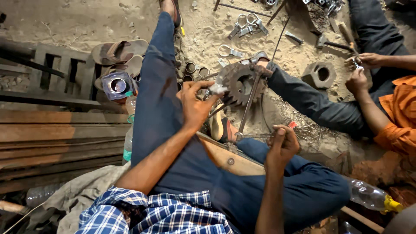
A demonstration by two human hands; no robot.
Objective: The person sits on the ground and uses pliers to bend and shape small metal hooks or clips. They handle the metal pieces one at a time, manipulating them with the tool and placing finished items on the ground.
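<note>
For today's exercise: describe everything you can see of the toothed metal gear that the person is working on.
The gear is a dark, rusty-looking metal wheel with coarse teeth round its rim and a hollow middle. It stands roughly on edge above the sandy ground, between the person's legs. The left hand grips it at its left side; a thin metal rod, held lower down by the right hand, crosses its face.

The person wears a short-sleeved checked shirt (151, 214) in blue, white and dark navy, its fabric creased at the bottom of the view. Both forearms are bare down to the left hand (195, 106) and right hand (282, 145), with no gloves, watch or rings visible. Dark blue trousers (164, 99) cover both legs, dusty and creased, and a sandal (170, 6) shows on the outstretched foot.
</note>
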